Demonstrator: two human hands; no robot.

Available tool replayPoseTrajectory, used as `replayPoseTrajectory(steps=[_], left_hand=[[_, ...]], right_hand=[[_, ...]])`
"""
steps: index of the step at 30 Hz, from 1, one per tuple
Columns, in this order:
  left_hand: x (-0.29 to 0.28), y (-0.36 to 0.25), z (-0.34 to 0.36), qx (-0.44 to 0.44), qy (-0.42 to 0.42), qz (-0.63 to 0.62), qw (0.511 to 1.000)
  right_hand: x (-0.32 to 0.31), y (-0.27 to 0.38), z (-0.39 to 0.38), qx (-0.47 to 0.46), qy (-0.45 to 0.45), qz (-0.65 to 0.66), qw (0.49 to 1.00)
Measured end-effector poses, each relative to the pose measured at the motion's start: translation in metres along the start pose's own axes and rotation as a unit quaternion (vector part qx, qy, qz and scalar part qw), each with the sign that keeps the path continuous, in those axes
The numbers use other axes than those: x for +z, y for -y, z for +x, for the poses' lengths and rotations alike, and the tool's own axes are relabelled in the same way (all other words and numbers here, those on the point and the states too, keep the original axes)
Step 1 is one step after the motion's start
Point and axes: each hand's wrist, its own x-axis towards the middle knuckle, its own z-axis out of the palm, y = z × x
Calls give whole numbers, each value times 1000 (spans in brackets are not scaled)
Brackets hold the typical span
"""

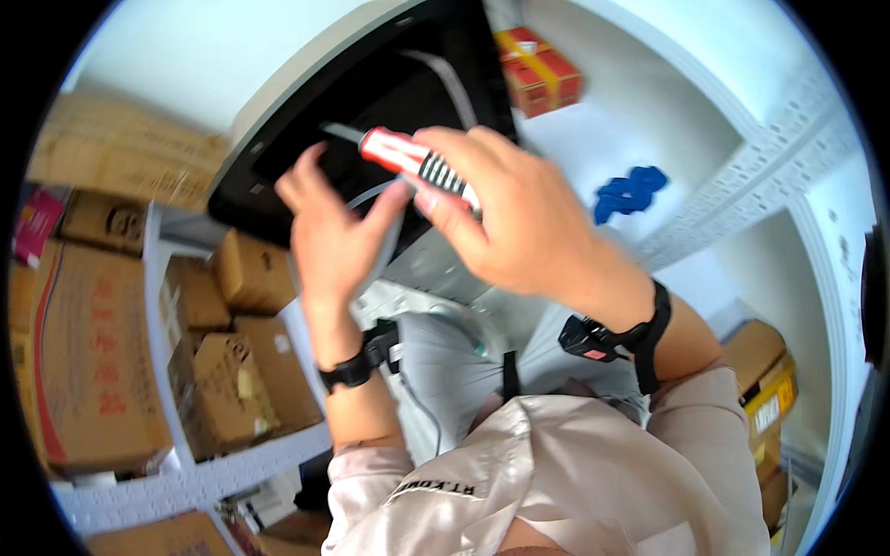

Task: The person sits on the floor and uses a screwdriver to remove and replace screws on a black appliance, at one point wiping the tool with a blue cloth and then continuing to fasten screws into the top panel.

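My right hand (519, 218) is closed around the black-and-white end of a screwdriver (394, 151) with a red-and-white handle. Its metal shaft points up and to the left, over a large glossy black panel (389, 83) with a pale rim. Just left of the tool, my left hand (329, 236) is open with its fingers spread, and nothing shows in its grasp. The left thumb comes close to the handle; whether they touch I cannot tell. A pale strip or cable (450, 88) runs across the panel. Motion blurs both hands a little.
White perforated shelving (195, 477) with cardboard boxes (102, 357) stands on the left. At the upper right are a red box with yellow tape (542, 83) and a blue bundle (630, 193) on a white surface. More cartons (756, 357) sit at the lower right.
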Motion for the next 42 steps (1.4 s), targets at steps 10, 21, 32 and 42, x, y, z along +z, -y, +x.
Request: replayPoseTrajectory(steps=[10,21,32,42], left_hand=[[3,-21,-10,-62,-32,-152,986],[-7,-157,-60,60,43,-392,917],[62,-269,-82,61,219,-531,816],[117,-323,-107,141,231,-435,859]], right_hand=[[-82,-40,-79,12,-21,193,981],[-97,-55,-130,40,-89,262,960],[-160,-69,-191,131,-133,240,953],[-208,-82,-224,153,-131,175,964]])
